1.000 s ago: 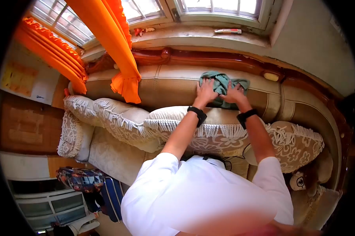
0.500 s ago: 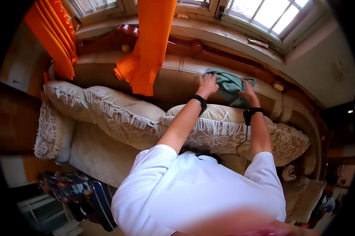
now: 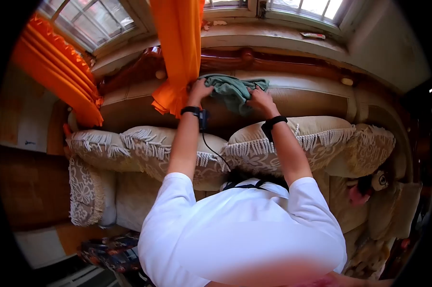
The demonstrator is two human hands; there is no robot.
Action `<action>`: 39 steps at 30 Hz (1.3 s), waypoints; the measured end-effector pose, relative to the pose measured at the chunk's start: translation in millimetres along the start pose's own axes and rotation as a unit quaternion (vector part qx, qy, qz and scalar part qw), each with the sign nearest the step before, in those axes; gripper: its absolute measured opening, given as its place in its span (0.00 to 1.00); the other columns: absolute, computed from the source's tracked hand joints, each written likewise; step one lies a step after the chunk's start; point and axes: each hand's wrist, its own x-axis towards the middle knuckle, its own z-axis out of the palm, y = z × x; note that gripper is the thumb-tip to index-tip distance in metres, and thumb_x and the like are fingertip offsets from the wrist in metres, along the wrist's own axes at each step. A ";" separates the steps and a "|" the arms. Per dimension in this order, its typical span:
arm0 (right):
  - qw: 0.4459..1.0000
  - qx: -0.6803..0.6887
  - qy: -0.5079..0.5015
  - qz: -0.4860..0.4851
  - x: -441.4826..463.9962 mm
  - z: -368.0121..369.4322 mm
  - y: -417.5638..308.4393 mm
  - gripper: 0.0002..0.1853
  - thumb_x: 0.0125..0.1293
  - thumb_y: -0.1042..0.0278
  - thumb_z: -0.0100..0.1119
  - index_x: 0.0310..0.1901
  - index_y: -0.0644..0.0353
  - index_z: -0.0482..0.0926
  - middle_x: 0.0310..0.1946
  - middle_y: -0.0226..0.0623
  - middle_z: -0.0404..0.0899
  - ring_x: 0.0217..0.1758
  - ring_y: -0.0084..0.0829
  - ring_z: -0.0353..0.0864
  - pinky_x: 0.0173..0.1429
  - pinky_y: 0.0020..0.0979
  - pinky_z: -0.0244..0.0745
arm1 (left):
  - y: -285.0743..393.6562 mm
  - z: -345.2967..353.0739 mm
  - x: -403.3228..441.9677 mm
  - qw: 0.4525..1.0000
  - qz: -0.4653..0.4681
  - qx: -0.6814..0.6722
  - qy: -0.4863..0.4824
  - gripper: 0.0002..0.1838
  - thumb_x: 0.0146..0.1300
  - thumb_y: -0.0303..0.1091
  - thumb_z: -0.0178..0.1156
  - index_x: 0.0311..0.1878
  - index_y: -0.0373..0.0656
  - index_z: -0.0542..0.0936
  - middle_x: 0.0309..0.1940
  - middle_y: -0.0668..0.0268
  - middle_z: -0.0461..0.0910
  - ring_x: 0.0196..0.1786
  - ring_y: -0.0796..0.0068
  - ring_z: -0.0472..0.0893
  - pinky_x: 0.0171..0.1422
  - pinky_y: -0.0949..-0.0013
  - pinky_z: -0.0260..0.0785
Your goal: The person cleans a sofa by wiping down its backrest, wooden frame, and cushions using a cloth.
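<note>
A crumpled green cloth (image 3: pixel 232 91) lies over the top of the brown sofa backrest (image 3: pixel 302 100), below the carved wooden trim. At the cloth's left end my left hand (image 3: pixel 200 91) grips it, close beside the orange curtain (image 3: pixel 180 52). My right hand (image 3: pixel 261 99) has its fingers closed on the cloth's right side. Both wrists wear black bands, and a cable hangs from the left one. Fringed cushions (image 3: pixel 287 138) lean against the backrest below my hands.
A second orange curtain (image 3: pixel 58 71) hangs at the left. Above the sofa runs a windowsill (image 3: pixel 273 34) with a small tube (image 3: pixel 313 35) on it. A plush toy (image 3: pixel 379 180) sits at the right, and a patterned bag (image 3: pixel 113 251) stands at the lower left.
Both hands and the green cloth have moved left along the backrest, up to the orange curtain. The view has shifted, and the cloth is more stretched between the hands.
</note>
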 end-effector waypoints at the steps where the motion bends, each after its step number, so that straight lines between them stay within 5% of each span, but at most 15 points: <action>1: 1.000 0.018 0.011 0.022 -0.2 -2.6 -2.6 0.38 0.59 0.48 0.61 0.70 0.49 0.63 0.71 0.49 0.60 0.77 0.43 0.56 0.74 0.59 0.52 | -46.6 13.3 14.2 0.989 0.092 -0.108 0.032 0.42 0.57 0.54 0.64 0.70 0.43 0.64 0.71 0.49 0.62 0.71 0.50 0.64 0.74 0.54 0.56; 4: 0.996 0.038 0.051 0.063 12.5 12.6 -11.9 0.36 0.62 0.48 0.59 0.69 0.51 0.65 0.72 0.49 0.60 0.77 0.43 0.55 0.75 0.58 0.50 | -53.2 -25.2 -8.0 0.982 0.171 0.027 0.072 0.35 0.57 0.53 0.65 0.62 0.41 0.70 0.61 0.48 0.70 0.67 0.51 0.67 0.68 0.54 0.61; 7: 0.992 0.043 0.095 0.075 16.7 13.8 -19.2 0.37 0.60 0.49 0.60 0.69 0.53 0.65 0.71 0.50 0.61 0.76 0.45 0.58 0.75 0.56 0.51 | -73.2 -33.6 -5.4 0.991 0.087 0.007 0.097 0.27 0.56 0.49 0.66 0.52 0.41 0.73 0.51 0.51 0.73 0.61 0.51 0.70 0.63 0.52 0.62; 9: 0.985 0.026 0.163 0.056 36.3 25.8 -18.1 0.32 0.59 0.50 0.60 0.65 0.54 0.72 0.68 0.51 0.66 0.71 0.49 0.64 0.73 0.58 0.55 | -98.6 -28.2 -2.4 0.925 0.090 0.162 0.331 0.22 0.56 0.46 0.65 0.47 0.42 0.73 0.47 0.54 0.74 0.57 0.51 0.72 0.60 0.51 0.63; 12: 0.990 -0.080 0.034 0.109 44.9 -5.4 -56.4 0.25 0.60 0.55 0.60 0.57 0.56 0.79 0.62 0.48 0.74 0.63 0.51 0.74 0.65 0.56 0.64 | -99.8 -48.8 -21.7 0.940 0.066 0.181 0.281 0.22 0.56 0.44 0.64 0.49 0.41 0.73 0.49 0.53 0.74 0.58 0.51 0.71 0.62 0.50 0.62; 13: 0.986 -0.127 0.074 0.080 57.6 1.4 -69.3 0.20 0.66 0.56 0.52 0.53 0.55 0.83 0.60 0.48 0.76 0.63 0.54 0.74 0.64 0.63 0.60 | -97.8 -47.8 -22.3 0.919 0.087 0.207 0.326 0.22 0.57 0.43 0.62 0.50 0.40 0.74 0.48 0.52 0.75 0.56 0.51 0.72 0.61 0.48 0.63; 18: 0.956 -0.271 0.063 0.096 84.3 31.2 -109.2 0.20 0.68 0.62 0.48 0.54 0.62 0.81 0.55 0.50 0.79 0.61 0.51 0.76 0.62 0.59 0.64 | -85.7 -37.1 -22.0 0.902 -0.050 0.175 0.391 0.21 0.59 0.43 0.60 0.50 0.39 0.75 0.46 0.50 0.76 0.53 0.50 0.74 0.58 0.48 0.65; 22: 0.958 -0.241 0.151 0.022 75.5 29.1 -69.8 0.15 0.64 0.64 0.52 0.45 0.58 0.84 0.45 0.45 0.84 0.50 0.43 0.81 0.56 0.49 0.72 | -89.6 -29.7 -6.6 0.853 -0.072 0.254 0.450 0.18 0.58 0.44 0.59 0.43 0.39 0.77 0.41 0.49 0.77 0.50 0.48 0.76 0.54 0.50 0.68; 25: 0.904 -0.177 0.386 -0.039 92.9 30.9 -41.5 0.05 0.57 0.70 0.54 0.30 0.57 0.80 0.32 0.40 0.80 0.40 0.38 0.81 0.46 0.37 0.75 | -81.9 -32.5 -2.2 0.845 -0.088 0.279 0.448 0.17 0.57 0.44 0.60 0.40 0.39 0.76 0.39 0.51 0.77 0.49 0.46 0.76 0.53 0.49 0.68; 28: 0.906 -0.148 0.395 -0.036 96.5 30.2 -38.2 0.06 0.55 0.71 0.55 0.34 0.57 0.79 0.33 0.40 0.79 0.40 0.41 0.81 0.46 0.39 0.75 | -70.6 -41.1 -7.2 0.902 -0.115 0.193 0.368 0.17 0.56 0.43 0.60 0.42 0.40 0.74 0.43 0.51 0.75 0.52 0.47 0.74 0.55 0.46 0.67; 36: 0.958 -0.134 0.254 0.023 113.8 11.1 -61.0 0.09 0.55 0.72 0.56 0.39 0.60 0.79 0.39 0.45 0.81 0.43 0.46 0.82 0.44 0.42 0.78 | -87.0 -31.4 3.3 0.894 -0.113 0.180 0.396 0.16 0.56 0.42 0.59 0.43 0.41 0.75 0.47 0.52 0.74 0.54 0.49 0.73 0.55 0.46 0.67; 38: 0.983 -0.044 0.159 0.080 110.1 11.2 -89.7 0.13 0.57 0.67 0.56 0.42 0.63 0.78 0.42 0.51 0.81 0.45 0.50 0.82 0.46 0.45 0.78 | -93.7 -28.9 2.2 0.906 -0.117 0.163 0.372 0.17 0.56 0.43 0.59 0.43 0.41 0.75 0.47 0.53 0.73 0.55 0.48 0.73 0.56 0.46 0.66; 39: 0.981 -0.002 0.189 0.055 113.2 20.6 -99.7 0.18 0.58 0.59 0.57 0.45 0.66 0.77 0.43 0.56 0.79 0.44 0.54 0.81 0.47 0.48 0.78 | -97.0 -27.2 4.3 0.905 -0.129 0.175 0.365 0.18 0.58 0.45 0.58 0.45 0.42 0.75 0.48 0.54 0.73 0.56 0.49 0.72 0.57 0.45 0.65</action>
